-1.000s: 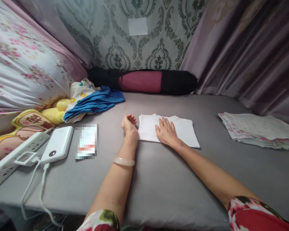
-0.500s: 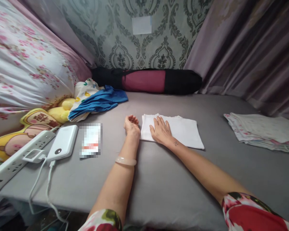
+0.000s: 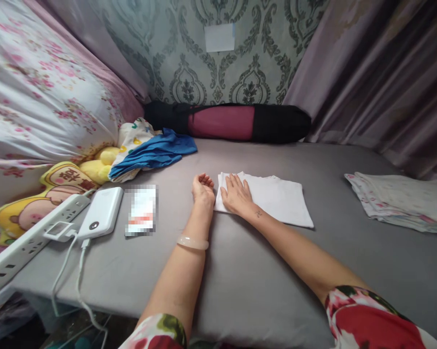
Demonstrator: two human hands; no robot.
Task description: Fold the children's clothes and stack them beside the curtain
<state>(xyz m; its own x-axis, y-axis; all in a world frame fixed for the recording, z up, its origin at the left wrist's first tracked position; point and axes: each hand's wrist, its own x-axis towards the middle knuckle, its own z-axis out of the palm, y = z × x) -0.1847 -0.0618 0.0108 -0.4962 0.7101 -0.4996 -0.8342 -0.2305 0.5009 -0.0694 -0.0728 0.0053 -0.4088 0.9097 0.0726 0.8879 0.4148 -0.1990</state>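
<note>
A folded white cloth (image 3: 276, 198) lies flat on the grey sheet in front of me. My right hand (image 3: 236, 194) rests palm down on its left part, fingers stretched out and slightly apart. Just off the cloth's left edge, my left hand (image 3: 204, 190) lies turned on its side on the sheet, its palm facing up and toward the cloth. Its fingers are loosely bent, with nothing seen in them. A pale bangle (image 3: 192, 243) circles my left forearm.
To the right lies a stack of folded pale cloths (image 3: 403, 201). At left are a white power bank (image 3: 101, 211) with cables, a power strip (image 3: 33, 237), a blurred packet (image 3: 142, 211) and blue clothing (image 3: 156, 150). A black and maroon roll (image 3: 222, 122) lies along the wall.
My right hand has slid left across the white cloth, closer to its left edge. The left hand keeps its place beside the cloth. The whole view has shifted slightly.
</note>
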